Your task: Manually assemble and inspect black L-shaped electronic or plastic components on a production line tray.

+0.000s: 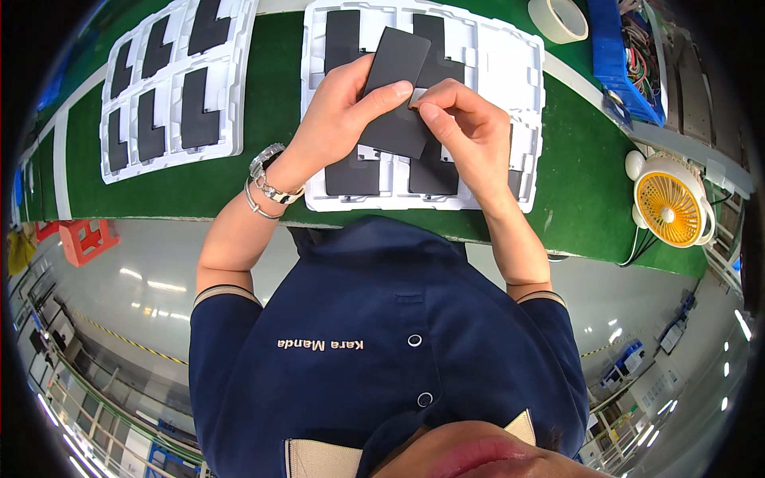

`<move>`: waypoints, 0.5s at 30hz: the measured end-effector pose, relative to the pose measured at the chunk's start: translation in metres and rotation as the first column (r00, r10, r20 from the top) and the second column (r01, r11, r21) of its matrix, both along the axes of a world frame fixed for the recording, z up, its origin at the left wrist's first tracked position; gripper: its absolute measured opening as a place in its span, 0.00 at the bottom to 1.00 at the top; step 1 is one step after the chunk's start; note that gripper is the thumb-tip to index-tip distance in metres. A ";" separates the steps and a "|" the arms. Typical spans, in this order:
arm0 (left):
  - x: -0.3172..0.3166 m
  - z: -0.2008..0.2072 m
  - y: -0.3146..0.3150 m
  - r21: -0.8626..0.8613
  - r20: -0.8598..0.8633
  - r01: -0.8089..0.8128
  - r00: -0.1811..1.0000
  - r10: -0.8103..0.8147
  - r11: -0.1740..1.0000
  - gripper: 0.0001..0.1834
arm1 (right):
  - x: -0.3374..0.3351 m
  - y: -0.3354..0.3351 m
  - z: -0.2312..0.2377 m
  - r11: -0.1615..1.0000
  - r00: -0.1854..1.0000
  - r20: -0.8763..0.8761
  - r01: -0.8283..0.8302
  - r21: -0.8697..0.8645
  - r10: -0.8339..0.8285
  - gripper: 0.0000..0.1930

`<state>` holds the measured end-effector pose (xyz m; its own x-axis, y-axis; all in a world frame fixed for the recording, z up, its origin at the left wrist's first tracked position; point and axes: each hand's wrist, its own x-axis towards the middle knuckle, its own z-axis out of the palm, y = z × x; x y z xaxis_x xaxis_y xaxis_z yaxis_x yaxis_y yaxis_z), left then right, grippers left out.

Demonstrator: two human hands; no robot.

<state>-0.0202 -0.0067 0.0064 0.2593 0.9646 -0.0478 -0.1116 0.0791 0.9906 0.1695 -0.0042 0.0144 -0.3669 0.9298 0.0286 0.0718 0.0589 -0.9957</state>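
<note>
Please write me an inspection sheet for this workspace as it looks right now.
Surface: green mat bench.
Job's things: flat dark grey rectangular panel held above white moulded tray of similar panels.
Clutter: second white tray at left; roll of beige tape; blue plastic bin.
Hands: left hand grips the panel; right hand pinches near its edge.
Cables: wires in the bin.
Surroundings: small yellow desk fan; orange crate.

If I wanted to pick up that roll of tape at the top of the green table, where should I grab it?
The tape roll lies flat on the green table with its hole facing up. Probably best to come from above and pinch its ring wall, one finger in the hole and the thumb outside. The side nearest the white tray looks open; the blue bin sits close on the other side.
</note>
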 end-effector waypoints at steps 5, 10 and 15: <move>-0.002 -0.005 0.001 -0.023 -0.034 0.043 0.998 -0.044 0.999 0.14 | -0.003 -0.005 -0.002 0.962 0.991 0.111 0.039 0.270 -0.071 0.04; 0.001 -0.003 0.001 0.012 0.001 -0.047 0.999 0.047 0.999 0.15 | -0.003 -0.001 0.007 0.996 0.995 -0.086 0.036 -0.082 -0.043 0.08; 0.001 -0.005 0.001 0.079 -0.116 -0.007 0.993 0.016 0.997 0.16 | 0.001 0.000 0.002 0.990 0.999 0.027 0.022 -0.140 -0.019 0.08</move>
<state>-0.0188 -0.0062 0.0016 0.2451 0.9695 -0.0012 0.0043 0.0001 1.0000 0.1705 -0.0041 0.0163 -0.3466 0.9313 -0.1120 0.0969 -0.0832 -0.9918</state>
